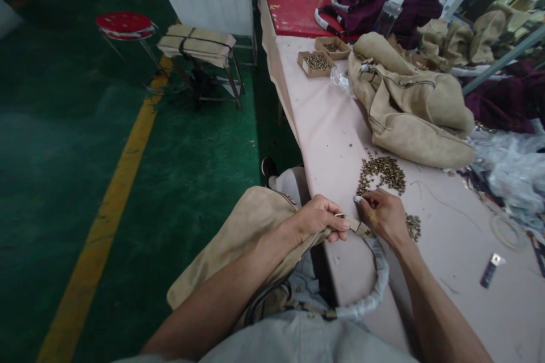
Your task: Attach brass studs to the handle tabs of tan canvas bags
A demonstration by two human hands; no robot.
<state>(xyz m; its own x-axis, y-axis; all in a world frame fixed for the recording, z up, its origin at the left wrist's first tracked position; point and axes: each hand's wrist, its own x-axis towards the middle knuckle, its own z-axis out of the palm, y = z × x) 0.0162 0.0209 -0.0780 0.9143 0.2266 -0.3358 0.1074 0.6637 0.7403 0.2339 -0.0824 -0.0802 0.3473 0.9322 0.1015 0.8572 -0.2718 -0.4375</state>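
Note:
A tan bag (pixel 238 238) lies across my lap, with a plastic-wrapped curved handle (pixel 380 272) reaching over the table edge. My left hand (pixel 326 219) pinches a tan strap tab (pixel 352 224) of this bag near a small metal ring. Just right of it, my right hand (pixel 382 212) is closed, its fingertips at the tab's far side beside a pile of small brass-coloured studs (pixel 385 173). Whatever those fingertips hold is too small to make out. A second small pile of metal pieces (pixel 413 227) is partly behind my right hand.
On the pink-covered table (pixel 327 125) lie another tan bag (pixel 409 102), two small boxes of studs (pixel 315 62), a small blade-like tool (pixel 491 270) and clear plastic (pixel 511 164). Purple bags and a bottle (pixel 388 14) are farther back. A red stool (pixel 125 24) and white bin stand left.

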